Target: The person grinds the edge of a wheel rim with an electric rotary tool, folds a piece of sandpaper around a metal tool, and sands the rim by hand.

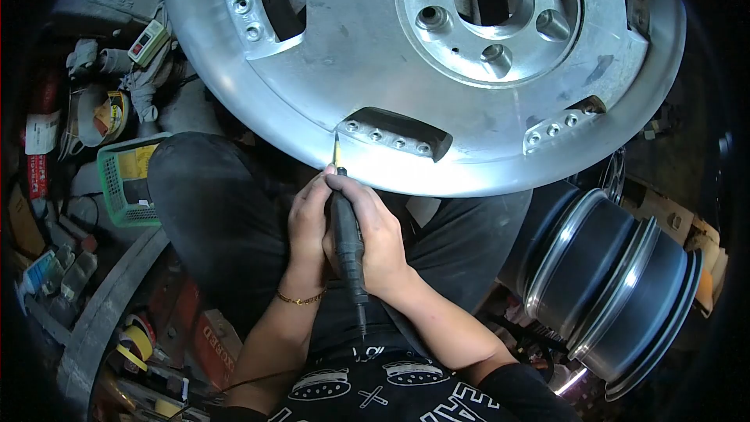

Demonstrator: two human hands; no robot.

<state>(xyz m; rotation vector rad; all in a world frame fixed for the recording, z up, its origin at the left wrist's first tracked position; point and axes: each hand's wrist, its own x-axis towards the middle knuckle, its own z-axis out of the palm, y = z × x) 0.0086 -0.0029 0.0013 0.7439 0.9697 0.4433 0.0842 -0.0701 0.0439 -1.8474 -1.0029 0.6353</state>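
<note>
A large bare-metal wheel point(344, 55) with bolt holes, slots and rows of small rivet-like holes fills the upper middle of the view. Both hands grip a black pen-shaped rotary tool point(345, 242), which points away from my body. My left hand point(307, 219) wraps its left side, and my right hand point(379, 238) closes round it from the right, thumb along the top near the nose. The tool's thin yellowish bit point(337, 148) reaches the wheel's face, right by the left end of the lower slot. A cord runs from its rear end towards my shirt.
Several dark wheel barrels with shiny edges point(617, 289) lie stacked at the right. At the left are a green plastic basket point(109, 187), a switch box point(148, 41), tape rolls point(141, 340) and a red box point(219, 348). My knees point(211, 203) are beneath the wheel's near edge.
</note>
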